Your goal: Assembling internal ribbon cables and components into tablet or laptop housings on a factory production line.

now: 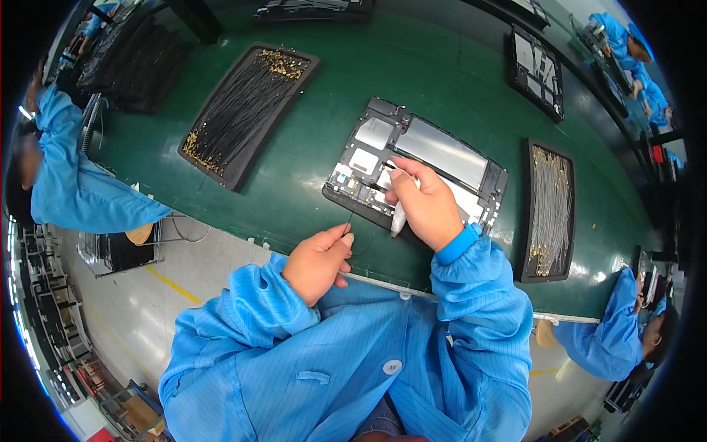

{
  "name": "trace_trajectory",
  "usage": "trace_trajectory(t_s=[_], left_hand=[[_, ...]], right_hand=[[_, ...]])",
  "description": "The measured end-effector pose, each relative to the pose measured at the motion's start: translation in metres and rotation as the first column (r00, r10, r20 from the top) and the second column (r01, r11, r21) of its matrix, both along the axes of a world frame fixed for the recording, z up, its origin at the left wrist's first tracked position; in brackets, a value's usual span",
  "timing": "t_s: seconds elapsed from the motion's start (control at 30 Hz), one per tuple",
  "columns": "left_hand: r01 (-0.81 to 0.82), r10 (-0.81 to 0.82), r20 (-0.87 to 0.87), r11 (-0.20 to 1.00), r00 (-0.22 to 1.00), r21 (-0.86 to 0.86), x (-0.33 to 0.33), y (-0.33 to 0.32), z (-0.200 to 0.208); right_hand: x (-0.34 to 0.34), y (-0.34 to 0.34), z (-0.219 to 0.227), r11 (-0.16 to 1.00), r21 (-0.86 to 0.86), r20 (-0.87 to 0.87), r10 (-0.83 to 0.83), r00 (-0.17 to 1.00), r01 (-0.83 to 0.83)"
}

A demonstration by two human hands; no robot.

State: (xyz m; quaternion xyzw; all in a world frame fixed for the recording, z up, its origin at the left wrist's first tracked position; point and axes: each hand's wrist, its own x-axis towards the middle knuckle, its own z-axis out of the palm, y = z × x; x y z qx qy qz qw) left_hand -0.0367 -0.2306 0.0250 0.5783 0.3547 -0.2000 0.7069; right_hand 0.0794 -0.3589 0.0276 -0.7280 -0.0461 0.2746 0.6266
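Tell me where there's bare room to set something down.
Bare bench shows between the tray of black wires and the open device, and beyond the device's far edge. A narrower strip separates device and tray of grey wires. It's crowded at the device: right hand over it, left hand nearby holding a wire.

You can pass along the counter (309,144) between the black-cable tray (237,174) and the opened device (444,151); the grey-cable tray (526,228) obstructs your right side.

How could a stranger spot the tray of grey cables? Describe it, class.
On the green table, find the opened device under the person's right hand. Right of it lies a long dark tray. Its grey cables distinguish it from the left tray, which holds black cables.
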Motion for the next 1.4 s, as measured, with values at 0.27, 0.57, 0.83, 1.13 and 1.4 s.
trace_trajectory(t_s=[0.27,0.57,0.83,1.13,1.4], left_hand=[[-0.004,0.003,-0.042,1.000,0.999,-0.024,0.014,0.001,0.002],[-0.012,0.012,-0.079,1.000,0.997,0.005,0.023,0.003,0.003],[0.056,-0.061,-0.034,0.990,0.998,-0.126,0.022,0.009,0.000],[0.065,-0.075,-0.039,0.977,0.996,-0.205,0.020,0.017,0.001],[0.026,-0.029,0.004,0.848,1.000,-0.529,0.026,0.036,-0.005]], right_hand=[[-0.004,-0.003,-0.002,0.998,-0.057,0.052,-0.003,0.999,0.006],[0.018,0.019,0.013,0.707,-0.630,0.211,0.555,0.805,-0.323],[0.004,0.029,0.011,0.700,-0.709,0.258,0.370,0.892,-0.085],[0.025,-0.022,0.018,0.989,-0.151,-0.067,-0.009,0.998,-0.001],[0.006,-0.253,0.013,0.504,-0.548,0.607,-0.309,0.732,0.668]])
